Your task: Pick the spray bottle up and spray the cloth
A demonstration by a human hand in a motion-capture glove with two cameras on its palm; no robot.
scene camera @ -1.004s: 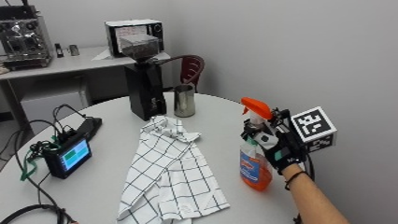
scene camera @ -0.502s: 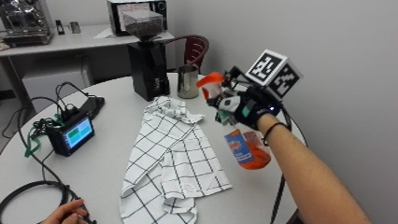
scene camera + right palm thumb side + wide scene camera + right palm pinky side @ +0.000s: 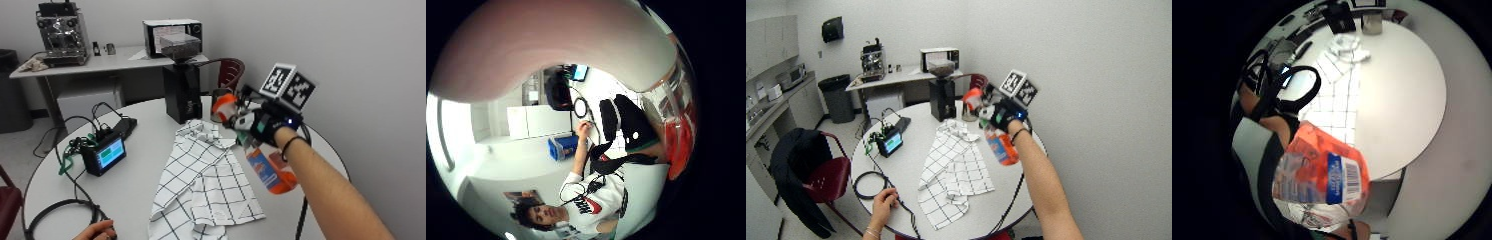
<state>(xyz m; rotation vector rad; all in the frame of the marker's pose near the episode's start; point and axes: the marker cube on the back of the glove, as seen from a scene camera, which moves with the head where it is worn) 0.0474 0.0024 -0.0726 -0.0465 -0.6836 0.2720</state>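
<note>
The gloved right hand (image 3: pixel 263 124) holds the spray bottle (image 3: pixel 265 160) lifted clear of the round bench (image 3: pixel 140 175), tilted, its orange head (image 3: pixel 224 104) aimed down toward the checked cloth (image 3: pixel 206 185); the grip is curled round the bottle's neck just under the head, though whether a finger rests on the trigger cannot be told; the cloth lies spread and rumpled across the middle of the bench, running toward its near edge.

The bottle looks like clear rigid plastic, partly filled with orange liquid, so probably light to moderate in weight with the load sloshing low; the neck is the natural hold, as the labelled body may be slick; the cloth is soft, limp and likely to shift little under mist.

Counted: one spray bottle; one cloth; one gloved hand at work; one bare hand (image 3: pixel 93 232) resting at the bench's near edge.
</note>
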